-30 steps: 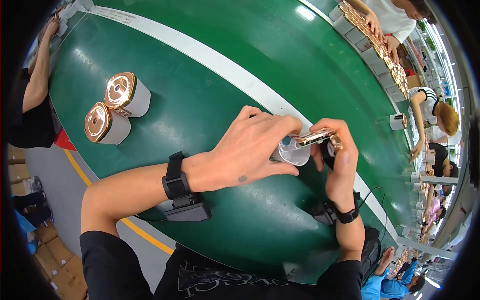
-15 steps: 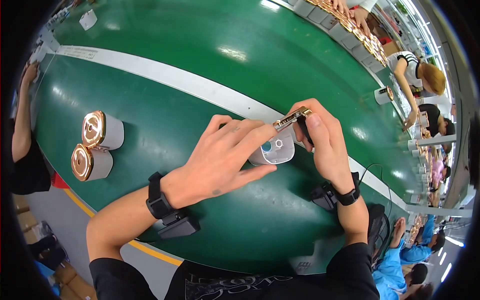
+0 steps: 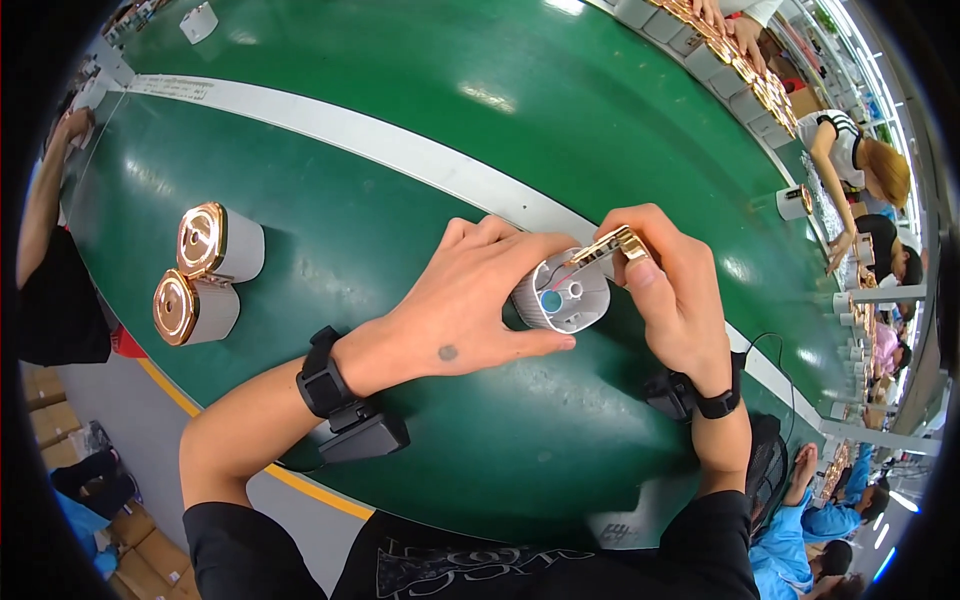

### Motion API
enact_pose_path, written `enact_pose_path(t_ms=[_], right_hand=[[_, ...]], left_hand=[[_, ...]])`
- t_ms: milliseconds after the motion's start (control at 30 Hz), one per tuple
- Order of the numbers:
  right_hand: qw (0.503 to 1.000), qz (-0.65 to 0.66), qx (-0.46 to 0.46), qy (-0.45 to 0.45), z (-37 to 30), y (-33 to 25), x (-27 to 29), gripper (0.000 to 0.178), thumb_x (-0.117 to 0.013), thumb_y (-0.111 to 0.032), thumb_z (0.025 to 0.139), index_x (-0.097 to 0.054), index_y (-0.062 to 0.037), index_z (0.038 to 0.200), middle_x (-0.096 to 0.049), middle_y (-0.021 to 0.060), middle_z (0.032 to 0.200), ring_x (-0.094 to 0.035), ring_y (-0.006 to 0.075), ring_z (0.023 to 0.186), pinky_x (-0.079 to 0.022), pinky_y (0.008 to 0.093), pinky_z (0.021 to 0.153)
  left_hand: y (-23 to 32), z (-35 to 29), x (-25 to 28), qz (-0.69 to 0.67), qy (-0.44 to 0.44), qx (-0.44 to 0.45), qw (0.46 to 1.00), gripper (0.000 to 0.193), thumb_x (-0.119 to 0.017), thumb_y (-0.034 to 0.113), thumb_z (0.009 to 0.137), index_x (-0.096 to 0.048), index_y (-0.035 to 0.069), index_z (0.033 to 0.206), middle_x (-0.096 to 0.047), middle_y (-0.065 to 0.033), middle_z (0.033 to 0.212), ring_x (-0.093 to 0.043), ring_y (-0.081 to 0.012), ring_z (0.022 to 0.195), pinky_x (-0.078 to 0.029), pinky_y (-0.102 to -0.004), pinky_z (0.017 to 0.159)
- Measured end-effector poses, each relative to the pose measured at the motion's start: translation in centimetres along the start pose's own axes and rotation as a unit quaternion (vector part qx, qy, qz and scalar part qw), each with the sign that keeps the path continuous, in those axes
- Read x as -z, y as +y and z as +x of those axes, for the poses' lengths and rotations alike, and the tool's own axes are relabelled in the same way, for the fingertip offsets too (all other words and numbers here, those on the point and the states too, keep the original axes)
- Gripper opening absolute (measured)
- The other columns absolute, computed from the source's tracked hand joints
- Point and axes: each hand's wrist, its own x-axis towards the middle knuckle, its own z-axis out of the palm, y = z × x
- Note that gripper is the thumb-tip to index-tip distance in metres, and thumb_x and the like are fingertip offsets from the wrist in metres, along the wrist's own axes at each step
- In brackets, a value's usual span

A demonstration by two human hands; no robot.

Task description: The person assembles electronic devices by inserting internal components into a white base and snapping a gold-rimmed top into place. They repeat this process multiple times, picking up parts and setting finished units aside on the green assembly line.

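My left hand (image 3: pixel 450 305) is closed round the side of a hollow white plastic housing (image 3: pixel 592 308), its thumb along the near rim. Inside the housing show a round blue piece and a small white ring-shaped post. Between thumb and fingers, my right hand (image 3: pixel 672 290) pinches a gold-coloured cover (image 3: pixel 625 243), tilted over the housing's far right rim with its inner side partly showing. Thin wires run from the cover down into the housing. Two white units with shiny gold tops, a farther one (image 3: pixel 238 245) and a nearer one (image 3: pixel 213 312), stand together on the left.
The green work table (image 3: pixel 400 460) borders a pale strip (image 3: pixel 380 140), with a green belt-like surface (image 3: pixel 620 150) beyond. Gold-topped units (image 3: pixel 735 75) line the far edge beside another person's hands. Black devices are strapped to both my wrists. A black mesh item (image 3: pixel 765 465) lies at right.
My left hand has moved up and shifted its hold, uncovering more of the housing's inside. The gold cover has tipped, and its gold face shows more. My view has shifted slightly.
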Motion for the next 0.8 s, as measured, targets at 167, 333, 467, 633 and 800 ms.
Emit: enact_pose_path(t_ms=[167, 333, 467, 633, 800], right_hand=[[0.986, 0.124, -0.111, -0.022, 0.5, -0.1, 0.3, 0.061, -0.034, -0.056, 0.107, -0.063, -0.0019, 0.108, -0.053, 0.0001, 0.070, -0.044, 0.0094, 0.059, -0.034, 0.0269, 0.055], [0.958, 0.218, -0.185, -0.031, 0.7, 0.4, 0.1, 0.053, -0.032, -0.046, 0.110, -0.062, -0.0018, 0.110, -0.054, 0.0001, 0.071, -0.046, 0.0071, 0.059, -0.036, 0.0252, 0.054], [0.971, 0.159, -0.180, 0.004, 0.4, 0.0, -0.5, 0.064, -0.026, -0.054, 0.109, -0.063, -0.0028, 0.109, -0.053, 0.0005, 0.069, -0.044, 0.0087, 0.057, -0.033, 0.0250, 0.054], [0.995, 0.002, -0.065, 0.074, 0.3, 0.5, -1.3, 0.042, -0.046, -0.042, 0.105, -0.061, -0.0029, 0.108, -0.060, 0.0073, 0.073, -0.056, 0.0202, 0.060, -0.043, 0.0314, 0.057], [0.990, -0.110, 0.011, 0.092, 0.1, 0.0, -1.2, 0.031, -0.062, -0.034, 0.098, -0.061, -0.0040, 0.105, -0.066, 0.0140, 0.080, -0.065, 0.0332, 0.068, -0.050, 0.0385, 0.061]], left_hand=[[-0.3, -0.3, -0.1, -0.046, 0.061, -0.021, 0.997, 0.065, -0.089, 0.029, 0.076, -0.060, 0.011, 0.131, -0.064, -0.0027, 0.124, -0.054, -0.0234, 0.111, -0.035, -0.0375, 0.095], [-0.9, -0.3, -0.5, 0.009, 0.073, -0.068, 0.995, 0.060, -0.088, 0.030, 0.078, -0.061, 0.012, 0.129, -0.066, -0.0021, 0.122, -0.056, -0.0237, 0.107, -0.035, -0.0389, 0.096], [-0.7, -0.2, -1.1, 0.096, 0.139, -0.121, 0.978, 0.056, -0.087, 0.031, 0.078, -0.063, 0.013, 0.125, -0.067, -0.0019, 0.120, -0.059, -0.0238, 0.102, -0.037, -0.0406, 0.095], [-0.4, -0.3, -0.9, 0.216, 0.135, -0.128, 0.959, 0.055, -0.087, 0.032, 0.078, -0.063, 0.012, 0.123, -0.068, -0.0032, 0.119, -0.061, -0.0235, 0.098, -0.040, -0.0423, 0.094], [-0.6, -0.5, -1.0, 0.211, 0.136, -0.114, 0.961, 0.060, -0.087, 0.034, 0.078, -0.061, 0.010, 0.126, -0.067, -0.0047, 0.119, -0.062, -0.0230, 0.099, -0.041, -0.0430, 0.094]])
